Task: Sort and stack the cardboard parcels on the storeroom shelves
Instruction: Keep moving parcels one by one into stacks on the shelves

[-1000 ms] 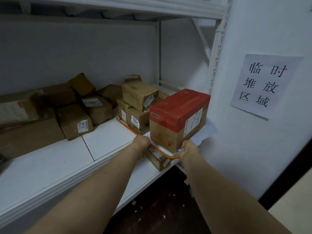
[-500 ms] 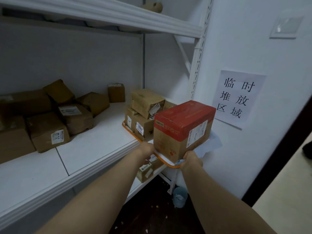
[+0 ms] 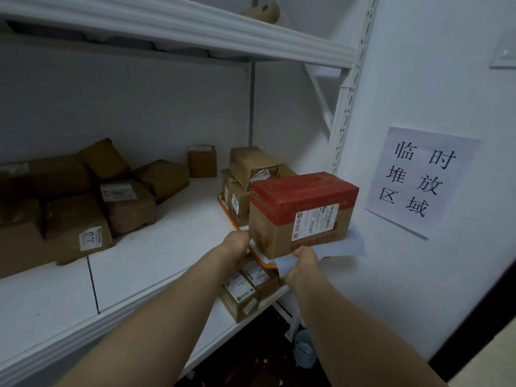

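White metal shelving fills a storeroom corner against a pale wall, and its white middle shelf board (image 3: pixel 167 247) runs under the person's left forearm. Both hands hold an orange plastic tray (image 3: pixel 264 263) at its near edge. The left hand (image 3: pixel 237 243) is curled round the tray's left rim. The right hand (image 3: pixel 303 261) is closed on the near right corner, pinching a crumpled white sheet (image 3: pixel 343 245) along with it.

Just above the right hand, a cardboard parcel with a red top and a white shipping label (image 3: pixel 304 210) stands on the tray, over the white sheet. Beyond the left hand, three plain brown cardboard parcels (image 3: pixel 251 166) are stacked at the tray's far end. That far end lies over the shelf board and the near end juts past its front edge; whether the tray rests on the board cannot be told.

Well to the left of the left hand, a loose heap of brown labelled parcels (image 3: pixel 125 205) lies on the same board, with one small upright brown box (image 3: pixel 202 160) at the back wall. Below both hands, two labelled brown parcels (image 3: pixel 243 291) sit on the lower shelf. Right of the right hand, a white paper sign with black characters (image 3: pixel 418 182) is stuck to the wall.
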